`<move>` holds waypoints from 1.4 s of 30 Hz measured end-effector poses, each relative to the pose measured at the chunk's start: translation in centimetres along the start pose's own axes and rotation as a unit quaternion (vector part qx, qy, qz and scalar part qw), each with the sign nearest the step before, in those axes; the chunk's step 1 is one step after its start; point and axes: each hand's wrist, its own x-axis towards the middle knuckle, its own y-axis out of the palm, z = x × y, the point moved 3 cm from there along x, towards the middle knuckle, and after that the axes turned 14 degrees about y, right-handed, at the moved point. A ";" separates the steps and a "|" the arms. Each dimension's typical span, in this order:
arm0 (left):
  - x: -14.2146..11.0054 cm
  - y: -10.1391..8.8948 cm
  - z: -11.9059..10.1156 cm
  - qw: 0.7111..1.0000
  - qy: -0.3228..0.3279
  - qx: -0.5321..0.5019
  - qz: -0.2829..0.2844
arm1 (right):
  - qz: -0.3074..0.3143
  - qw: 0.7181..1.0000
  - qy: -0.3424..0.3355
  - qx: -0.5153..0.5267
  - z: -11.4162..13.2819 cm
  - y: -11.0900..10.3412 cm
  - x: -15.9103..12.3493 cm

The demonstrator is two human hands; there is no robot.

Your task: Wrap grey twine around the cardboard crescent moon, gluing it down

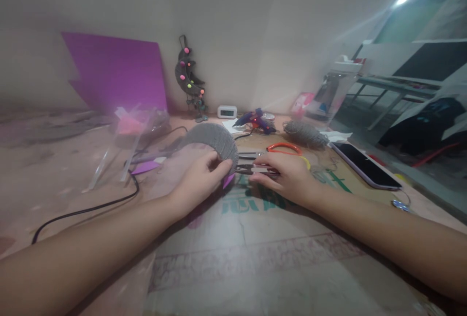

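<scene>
My left hand (207, 172) is closed on a grey yarn-wrapped crescent (219, 138), thumb on its right end. A bit of purple paper (228, 179) shows just below that end. In my right hand (288, 172) is a small pair of dark thread snips (250, 169), held between thumb and fingers. Their blades point left and meet the crescent's edge; whether they touch it I cannot tell. Right behind the snips lie orange-handled scissors (284, 148), blades toward the crescent.
Behind stand a hot glue gun (257, 120), a white digital clock (226, 112), a grey yarn skein (305, 133) and a decorated moon hanging (189, 75). A phone (365, 165) lies right. Clear glue sticks (136, 145), a black cord (91, 208) and purple sheet (120, 72) are left.
</scene>
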 end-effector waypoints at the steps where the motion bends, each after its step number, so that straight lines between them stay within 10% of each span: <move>1: 0.0 0.0 0.0 1.000 0.000 -0.001 0.001 | 0.001 1.000 0.005 0.007 0.0 0.0 0.0; 33: 0.3 0.3 1.1 0.994 -0.033 -0.105 -0.016 | -0.054 0.989 0.074 0.116 -0.7 -0.1 -0.2; 42: 0.7 -0.5 0.5 0.998 0.002 0.005 -0.059 | 0.097 0.990 -0.083 0.050 1.8 1.0 -0.9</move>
